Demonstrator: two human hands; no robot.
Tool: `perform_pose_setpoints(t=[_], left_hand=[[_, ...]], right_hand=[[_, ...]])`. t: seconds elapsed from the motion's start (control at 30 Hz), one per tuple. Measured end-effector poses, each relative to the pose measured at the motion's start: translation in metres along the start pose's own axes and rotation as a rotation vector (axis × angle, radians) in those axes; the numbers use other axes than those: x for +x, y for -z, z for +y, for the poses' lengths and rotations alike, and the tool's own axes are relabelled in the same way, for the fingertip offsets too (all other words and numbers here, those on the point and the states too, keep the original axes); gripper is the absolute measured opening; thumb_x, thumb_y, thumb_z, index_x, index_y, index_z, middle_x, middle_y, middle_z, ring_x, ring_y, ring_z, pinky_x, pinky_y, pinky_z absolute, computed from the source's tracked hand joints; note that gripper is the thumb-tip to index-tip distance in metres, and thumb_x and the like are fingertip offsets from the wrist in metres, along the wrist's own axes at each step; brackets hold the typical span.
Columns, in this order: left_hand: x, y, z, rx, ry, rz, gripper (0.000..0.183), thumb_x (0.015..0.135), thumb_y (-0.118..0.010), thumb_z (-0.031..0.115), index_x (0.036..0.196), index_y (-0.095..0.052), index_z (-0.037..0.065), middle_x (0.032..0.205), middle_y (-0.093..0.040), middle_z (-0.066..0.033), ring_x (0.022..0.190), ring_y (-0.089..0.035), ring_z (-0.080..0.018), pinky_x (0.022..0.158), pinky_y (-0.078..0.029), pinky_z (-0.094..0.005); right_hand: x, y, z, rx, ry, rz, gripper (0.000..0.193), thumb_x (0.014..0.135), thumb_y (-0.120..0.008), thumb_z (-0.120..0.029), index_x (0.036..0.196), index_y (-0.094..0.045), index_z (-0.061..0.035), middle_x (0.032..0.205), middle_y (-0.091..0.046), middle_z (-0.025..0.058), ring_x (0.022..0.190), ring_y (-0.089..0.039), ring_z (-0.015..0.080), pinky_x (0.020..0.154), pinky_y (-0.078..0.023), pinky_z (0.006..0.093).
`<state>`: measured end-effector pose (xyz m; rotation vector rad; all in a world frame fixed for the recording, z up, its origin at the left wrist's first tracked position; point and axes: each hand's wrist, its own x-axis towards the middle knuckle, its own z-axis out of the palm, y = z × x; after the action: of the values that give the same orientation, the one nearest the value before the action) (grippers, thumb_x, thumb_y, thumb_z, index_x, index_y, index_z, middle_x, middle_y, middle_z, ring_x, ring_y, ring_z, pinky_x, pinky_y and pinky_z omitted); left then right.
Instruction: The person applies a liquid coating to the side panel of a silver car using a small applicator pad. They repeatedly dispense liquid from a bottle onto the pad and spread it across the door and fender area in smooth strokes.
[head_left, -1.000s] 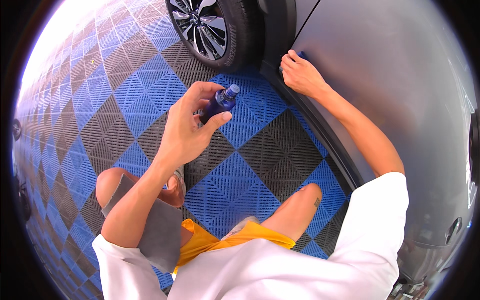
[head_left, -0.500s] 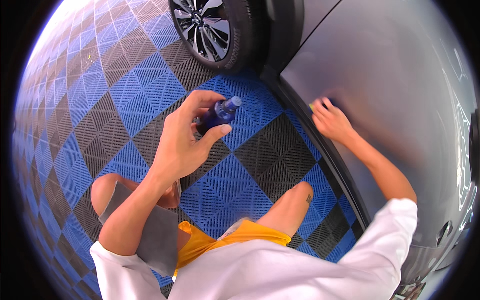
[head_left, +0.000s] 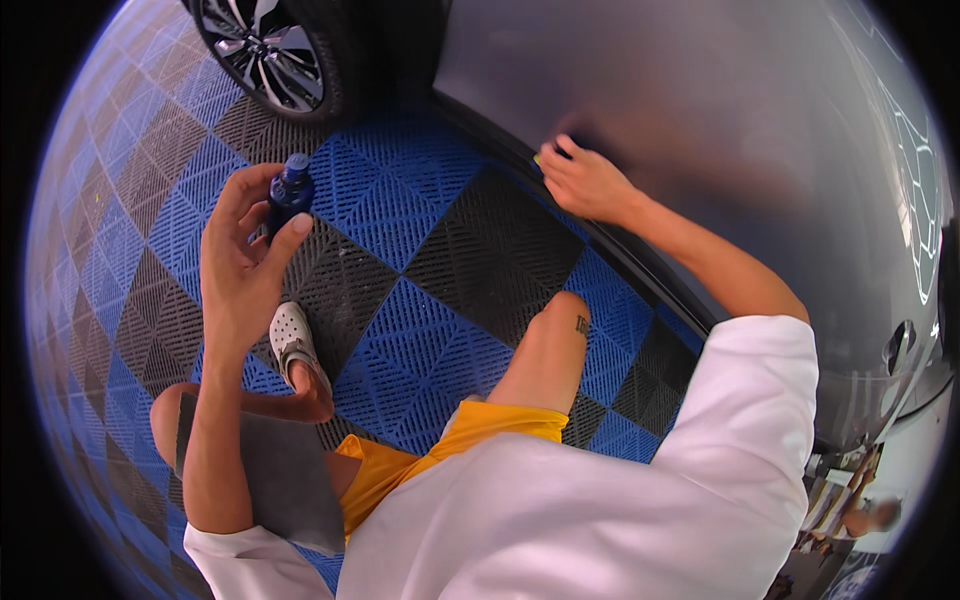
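Note:
My left hand (head_left: 245, 262) is raised over the floor and grips a small dark blue bottle (head_left: 289, 190) with its cap pointing up. My right hand (head_left: 585, 180) presses against the lower part of the grey car door (head_left: 680, 90), fingers closed over a small applicator pad of which only a yellow-green edge (head_left: 538, 160) shows. I am crouched beside the car, with a grey cloth (head_left: 275, 470) draped over my left thigh.
The floor is made of blue and black ribbed tiles (head_left: 420, 330). A car wheel with a spoked alloy rim (head_left: 265, 45) stands at the top left. The dark sill (head_left: 640, 270) runs along the door's lower edge. My white clog (head_left: 295, 345) rests on the tiles.
My right hand has slid back along the lower door panel, away from the wheel arch. My left hand with the bottle has swung left and nearer to me.

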<state>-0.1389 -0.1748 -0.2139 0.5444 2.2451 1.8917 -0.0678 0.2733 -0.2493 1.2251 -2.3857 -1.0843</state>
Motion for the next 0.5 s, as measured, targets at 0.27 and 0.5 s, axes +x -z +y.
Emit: perform_pose_setpoints(t=[0.27, 0.5], left_hand=[[0.012, -0.012, -0.007, 0.016, -0.018, -0.071, 0.045, 0.094, -0.078, 0.007, 0.135, -0.060, 0.004, 0.120, -0.063, -0.0039, 0.107, -0.062, -0.0141, 0.093, -0.054, -0.0304], [0.004, -0.010, -0.010, 0.030, -0.024, -0.121, 0.050, 0.093, -0.080, 0.011, 0.137, -0.058, 0.004, 0.120, -0.061, -0.0035, 0.107, -0.061, -0.0151, 0.092, -0.052, -0.0311]], right_hand=[[-0.156, 0.076, -0.051, -0.006, 0.028, -0.278, 0.028, 0.087, -0.062, -0.021, 0.095, -0.077, 0.0024, 0.113, -0.072, 0.0127, 0.118, -0.059, 0.0262, 0.106, -0.042, 0.0400], [-0.160, 0.076, -0.071, 0.103, -0.162, -0.225, 0.024, 0.085, -0.064, -0.017, 0.091, -0.073, 0.0035, 0.102, -0.071, 0.0148, 0.103, -0.064, 0.0278, 0.096, -0.047, 0.0392]])
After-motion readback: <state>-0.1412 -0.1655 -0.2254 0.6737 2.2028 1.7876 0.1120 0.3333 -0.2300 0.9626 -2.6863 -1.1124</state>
